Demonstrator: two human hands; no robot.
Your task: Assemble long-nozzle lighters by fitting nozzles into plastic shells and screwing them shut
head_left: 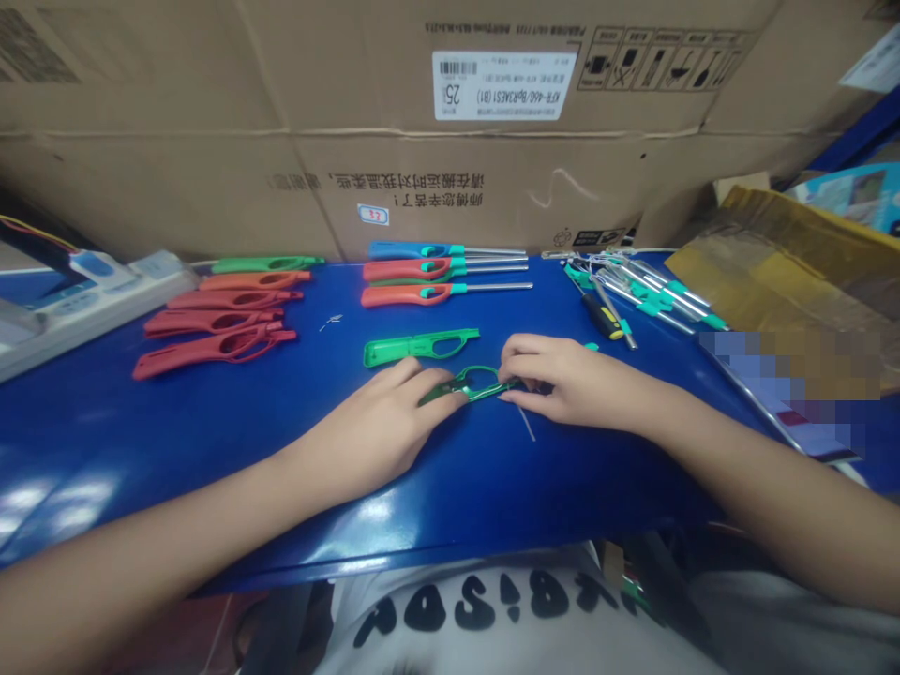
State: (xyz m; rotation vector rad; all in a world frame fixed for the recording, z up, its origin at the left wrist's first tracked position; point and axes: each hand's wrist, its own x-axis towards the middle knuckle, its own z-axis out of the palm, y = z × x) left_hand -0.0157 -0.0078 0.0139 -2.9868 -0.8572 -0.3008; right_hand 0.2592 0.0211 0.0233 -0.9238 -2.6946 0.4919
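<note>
Low over the blue table, my left hand [394,417] is closed around the handle end of a green lighter shell half [482,380]. My right hand [555,380] pinches the other end of that same shell, and its fingertips hide what is there. A thin pale wire [526,424] sticks out below my right fingers. Just beyond my hands lies a second green shell half [422,347], its hollow inside facing up. Behind my right hand rests a screwdriver [601,316] with a black and yellow handle.
Several red, orange and green shells [217,347] lie at the left beside a white power strip [105,300]. Lighters with metal tubes [408,295] lie at the back. Metal rods with wires [653,286] are heaped at the right. A cardboard box [337,84] walls off the far edge.
</note>
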